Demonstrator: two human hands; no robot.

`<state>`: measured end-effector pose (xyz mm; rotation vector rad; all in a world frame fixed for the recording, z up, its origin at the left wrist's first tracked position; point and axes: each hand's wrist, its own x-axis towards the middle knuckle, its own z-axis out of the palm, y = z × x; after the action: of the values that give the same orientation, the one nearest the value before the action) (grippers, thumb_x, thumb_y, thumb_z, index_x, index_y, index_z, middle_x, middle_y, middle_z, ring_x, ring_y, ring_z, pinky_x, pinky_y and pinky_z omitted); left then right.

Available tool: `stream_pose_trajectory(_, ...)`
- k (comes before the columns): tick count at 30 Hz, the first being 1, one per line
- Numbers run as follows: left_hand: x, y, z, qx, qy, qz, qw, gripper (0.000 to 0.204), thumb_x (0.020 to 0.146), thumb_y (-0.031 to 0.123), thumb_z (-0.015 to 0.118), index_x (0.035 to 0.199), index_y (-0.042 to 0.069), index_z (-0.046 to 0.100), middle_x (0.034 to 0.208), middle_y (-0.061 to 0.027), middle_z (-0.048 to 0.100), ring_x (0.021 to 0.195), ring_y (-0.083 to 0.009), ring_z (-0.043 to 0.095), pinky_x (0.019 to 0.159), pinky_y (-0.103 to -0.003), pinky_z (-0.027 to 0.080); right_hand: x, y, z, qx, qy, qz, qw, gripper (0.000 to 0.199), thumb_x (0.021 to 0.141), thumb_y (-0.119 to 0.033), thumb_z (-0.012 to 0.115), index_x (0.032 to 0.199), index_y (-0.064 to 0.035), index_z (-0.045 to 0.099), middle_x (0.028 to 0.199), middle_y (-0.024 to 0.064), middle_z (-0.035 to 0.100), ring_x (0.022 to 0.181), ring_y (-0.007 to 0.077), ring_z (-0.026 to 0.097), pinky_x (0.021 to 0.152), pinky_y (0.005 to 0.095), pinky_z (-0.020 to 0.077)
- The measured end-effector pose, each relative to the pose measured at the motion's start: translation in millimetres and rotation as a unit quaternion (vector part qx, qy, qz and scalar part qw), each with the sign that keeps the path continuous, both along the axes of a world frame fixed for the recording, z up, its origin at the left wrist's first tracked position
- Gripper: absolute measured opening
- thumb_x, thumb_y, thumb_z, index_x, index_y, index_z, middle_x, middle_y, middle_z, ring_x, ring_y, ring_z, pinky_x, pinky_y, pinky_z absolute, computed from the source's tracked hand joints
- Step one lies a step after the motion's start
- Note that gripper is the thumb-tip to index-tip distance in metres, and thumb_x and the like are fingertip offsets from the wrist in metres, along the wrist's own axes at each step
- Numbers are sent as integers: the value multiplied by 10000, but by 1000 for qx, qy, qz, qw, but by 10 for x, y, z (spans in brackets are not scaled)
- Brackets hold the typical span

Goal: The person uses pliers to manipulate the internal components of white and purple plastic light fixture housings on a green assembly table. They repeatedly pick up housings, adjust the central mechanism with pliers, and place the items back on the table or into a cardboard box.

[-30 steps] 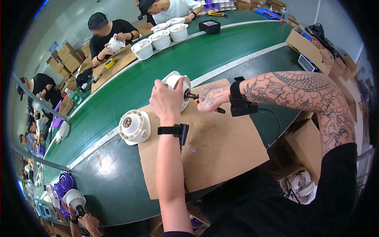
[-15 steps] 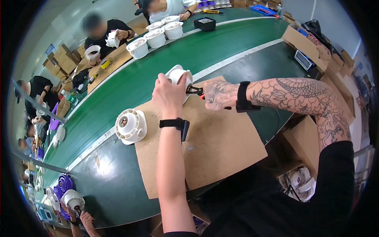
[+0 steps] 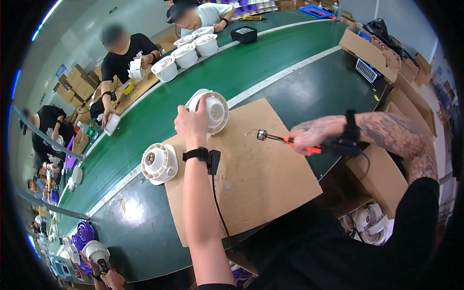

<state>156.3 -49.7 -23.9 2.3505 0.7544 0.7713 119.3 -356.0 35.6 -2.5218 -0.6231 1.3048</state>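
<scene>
Left hand (image 3: 192,124) gripped white housing (image 3: 218,114) at cardboard's (image 3: 266,179) far edge; right hand (image 3: 309,136) closed round pliers (image 3: 313,150) above cardboard, pinching loose part (image 3: 261,135), probably motor. Second housing (image 3: 158,166), cardboard's left edge: coppery core (image 3: 151,158) wasn't out.

Left grip (image 3: 192,124) spread, arm (image 3: 203,212) outstretched; right grip (image 3: 307,136) curled tight, elbow (image 3: 423,166) bent.

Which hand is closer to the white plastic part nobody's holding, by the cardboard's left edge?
Left. The left hand is a little beyond that white part and to its right, holding a second one; the right hand is much farther right, holding pliers.
</scene>
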Motion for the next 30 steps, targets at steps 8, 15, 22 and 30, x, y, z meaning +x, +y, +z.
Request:
stream_pose_trajectory(8,-89,854,-530,44,-80,78,993,728,917,506,628,1287,-105,487,1176,-354,581,1148,-421,570,995,-466,443,202,478,-61,139,43,-23,989,250,695,-236,636,862,-65,566,753,56,550,693,197,533,596,374,399)
stream_pose_trajectory(15,-795,182,43,-464,27,-420,779,398,968,190,654,1325,32,573,1116,-92,653,973,-143,648,787,-289,548,605,683,-587,310,262,28,914,272,719,-96,620,976,-12,590,853,63,626,816,165,602,744,302,482)
stream_pose_trajectory(22,-478,351,-7,-254,135,-360,888,333,870,205,762,1128,5,693,905,-52,710,738,-107,683,633,-252,543,784,599,-883,366,536,8,760,708,656,-109,572,1353,-7,501,1224,159,601,1193,275,551,1069,421,374)
stream_pose_trajectory(30,254,398,-421,70,133,-320,935,325,795,134,734,1078,-26,715,962,-189,683,814,-288,688,735,-360,546,982,481,-1445,431,698,-42,570,602,695,-150,534,1274,16,531,1160,196,606,1134,353,580,1050,482,413)
